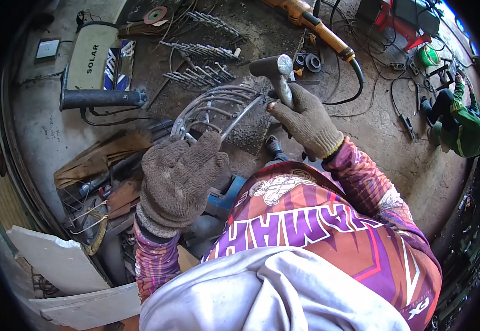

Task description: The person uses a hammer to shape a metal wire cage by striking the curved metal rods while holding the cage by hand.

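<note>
Brown knitted gloves cover both of my hands. My left hand (179,179) is closed on the near end of a curved metal-rod frame (198,102), which has several bent bars side by side and a straight rod along its right side. To the right of the frame, my right hand (309,121) grips a hammer (285,91) by its metal handle. The hammer's thick, round head (267,67) is raised near the far right end of the frame, and I cannot tell whether they touch. My left fingers partly hide the frame's near end.
Rows of short metal rods (201,49) lie beyond the frame. An orange corded power tool (320,27) and dark rings (312,62) are at the far right. A panel-like box (88,58) stands left, above scrap pieces (105,154). A co-worker in green (468,127) crouches at right.
</note>
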Motion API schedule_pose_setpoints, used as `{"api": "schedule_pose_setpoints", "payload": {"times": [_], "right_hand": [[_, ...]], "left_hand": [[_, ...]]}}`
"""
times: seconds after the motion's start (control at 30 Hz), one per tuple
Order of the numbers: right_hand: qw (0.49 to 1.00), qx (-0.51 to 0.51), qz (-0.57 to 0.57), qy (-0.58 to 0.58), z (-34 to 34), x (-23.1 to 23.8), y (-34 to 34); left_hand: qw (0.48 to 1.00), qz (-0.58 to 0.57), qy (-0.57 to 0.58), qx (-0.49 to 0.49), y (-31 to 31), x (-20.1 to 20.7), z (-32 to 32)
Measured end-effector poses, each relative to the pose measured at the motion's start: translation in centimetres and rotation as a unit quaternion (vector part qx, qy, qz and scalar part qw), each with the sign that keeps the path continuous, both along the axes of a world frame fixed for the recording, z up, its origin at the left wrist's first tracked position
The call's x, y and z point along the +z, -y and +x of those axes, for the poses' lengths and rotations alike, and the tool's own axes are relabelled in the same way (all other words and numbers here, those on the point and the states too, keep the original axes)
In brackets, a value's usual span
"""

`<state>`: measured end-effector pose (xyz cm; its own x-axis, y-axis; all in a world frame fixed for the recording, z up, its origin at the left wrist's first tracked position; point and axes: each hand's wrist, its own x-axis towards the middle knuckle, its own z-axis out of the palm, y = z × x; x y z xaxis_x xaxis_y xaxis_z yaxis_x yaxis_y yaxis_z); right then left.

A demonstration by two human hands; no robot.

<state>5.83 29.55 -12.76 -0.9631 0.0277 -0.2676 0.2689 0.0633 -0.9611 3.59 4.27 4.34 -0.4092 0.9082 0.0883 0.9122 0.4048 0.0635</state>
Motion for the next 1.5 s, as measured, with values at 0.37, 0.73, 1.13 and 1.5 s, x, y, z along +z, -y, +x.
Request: {"api": "schedule_pose_setpoints", "payload": {"times": [0.37,0.73,1.13,1.5], "right_hand": [[0.976,0.074,0.11,-0.176,5.3,7.3,-3.8],[0.961,0.09,0.226,-0.133,4.7,8.7,-4.4],[0.967,0.089,0.212,-0.113,4.0,10.4,-4.6],[0.957,0.091,0.254,-0.11,4.1,7.6,-3.6]], "left_hand": [[0.998,0.025,0.04,-0.032,-1.1,-1.8,2.9],[1.0,-0.006,0.014,-0.002,-1.1,-2.0,2.5],[0.999,0.038,0.029,0.005,-0.7,-1.9,2.4],[0.999,0.039,-0.008,-0.025,-0.1,-2.3,1.9]]}}
